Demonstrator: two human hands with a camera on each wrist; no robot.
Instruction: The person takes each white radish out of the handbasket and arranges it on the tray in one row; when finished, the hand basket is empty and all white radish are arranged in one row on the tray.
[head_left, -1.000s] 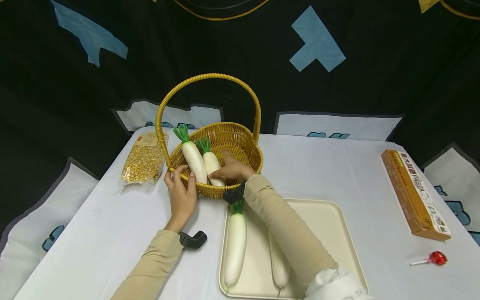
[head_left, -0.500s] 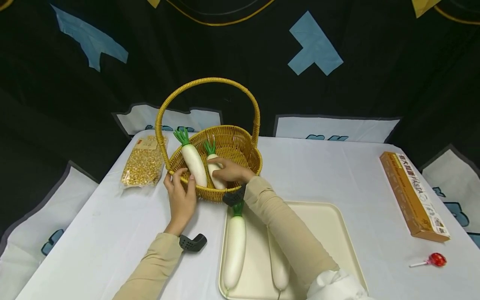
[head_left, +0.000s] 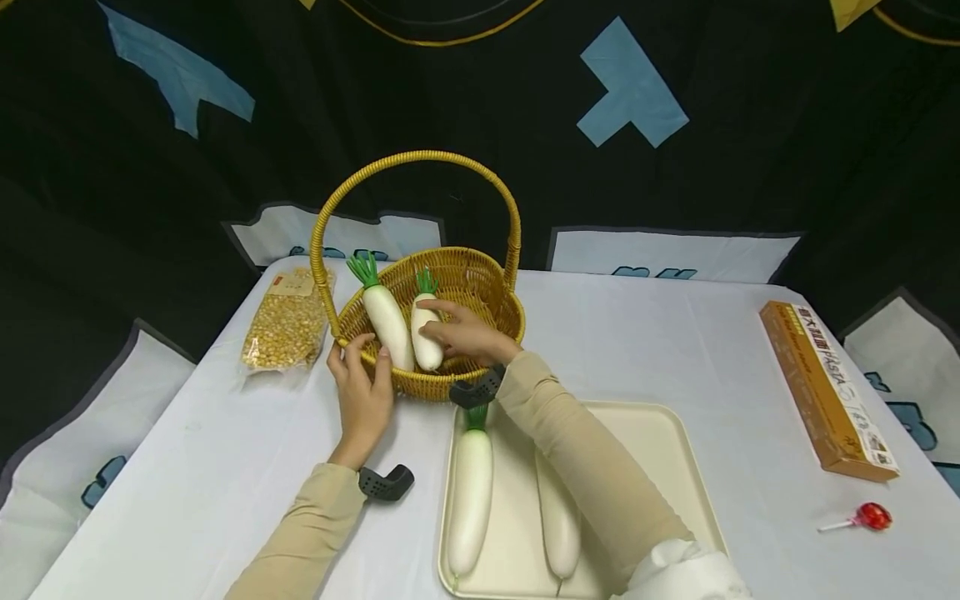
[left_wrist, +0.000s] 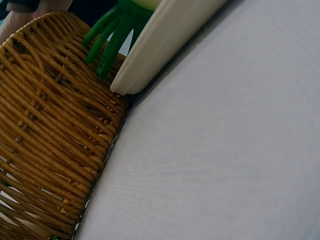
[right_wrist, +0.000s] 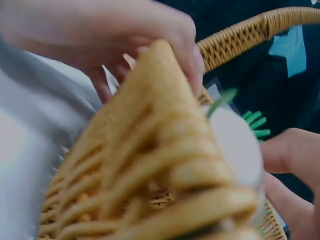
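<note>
My left hand [head_left: 363, 408] grips the near left rim of a yellow wicker basket [head_left: 420, 385], its fingertips over the edge. My right hand [head_left: 472, 335] reaches into the basket, with thumb and fingers holding a smaller white radish [head_left: 426, 342] with a green top. In the right wrist view, the fingers [right_wrist: 277, 150] of the right hand lie against this white radish [right_wrist: 237, 145]. To its left, a larger white radish [head_left: 388, 327] leans in the basket, its leaves over the rim. In the left wrist view, the basket's woven side [left_wrist: 55, 130] fills the left part.
A beige tray [head_left: 637, 417] under my right forearm bears a long white radish [head_left: 470, 500] and another radish [head_left: 558, 525]. Left of the basket lies a bag of corn kernels [head_left: 285, 321]. A pasta box [head_left: 828, 392] and red lollipop [head_left: 873, 517] lie at right.
The smaller radish has shifted in the basket, its top moving right and its lower end slightly left. My right hand has moved with it, then slightly right. The left hand stays on the rim.
</note>
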